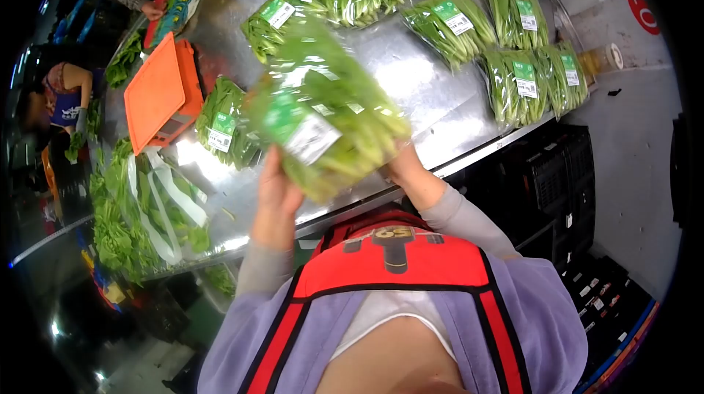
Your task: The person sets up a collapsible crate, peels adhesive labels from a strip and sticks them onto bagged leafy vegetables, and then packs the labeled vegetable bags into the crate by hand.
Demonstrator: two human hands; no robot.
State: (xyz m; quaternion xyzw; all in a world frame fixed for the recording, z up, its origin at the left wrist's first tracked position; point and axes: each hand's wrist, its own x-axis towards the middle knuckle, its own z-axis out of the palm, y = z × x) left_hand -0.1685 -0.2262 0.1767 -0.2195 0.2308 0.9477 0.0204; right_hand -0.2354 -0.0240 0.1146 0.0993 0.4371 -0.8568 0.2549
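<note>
Between my hands is a clear bag of leafy greens (330, 111) with a green and white label, raised above the metal table (396, 64) and slightly blurred. My left hand (279, 185) grips its lower left side, and my right hand (405, 163) holds its right end, the fingers partly hidden behind it. Just left of the held bag lies another labelled bag (226, 124). Several more labelled bags (451, 23) rest in rows across the back and right of the table.
An orange scale (158, 93) stands on the left, with loose greens and white straps (158, 210) below it. Co-workers (70, 93) are at the far left and top left. Black crates (561, 181) stand below the table's right edge.
</note>
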